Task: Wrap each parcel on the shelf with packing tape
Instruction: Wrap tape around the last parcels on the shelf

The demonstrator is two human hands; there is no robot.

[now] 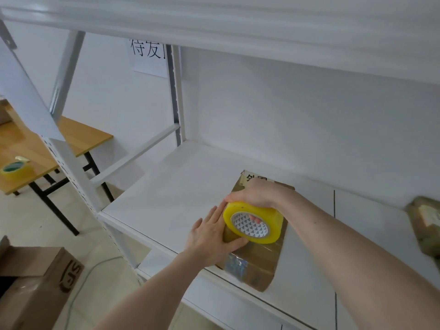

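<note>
A parcel [259, 253] is laid on the shelf [171, 186] near its front edge. A tape roll [253, 222] is held above it. A second parcel [426, 225] is positioned to the right. A table [78, 136] bearing another roll [15, 169] is located left; a carton [35, 289] is set on the floor.

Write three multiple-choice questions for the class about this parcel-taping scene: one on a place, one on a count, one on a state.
1. Where does the second roll of yellow tape lie?
A. on the wooden table
B. on the white shelf
C. on the floor

2. How many rolls of tape show?
A. one
B. two
C. three

3. What is the right hand doing?
A. hanging idle
B. pressing flat on the shelf
C. gripping the tape roll

Answers:
1 A: the second roll sits on the wooden table at left.
2 B: that one, plus the yellow roll of packing tape over the brown cardboard parcel.
3 C: the right hand grips the roll, fingers through its core; the left hand rests on the parcel.
</note>
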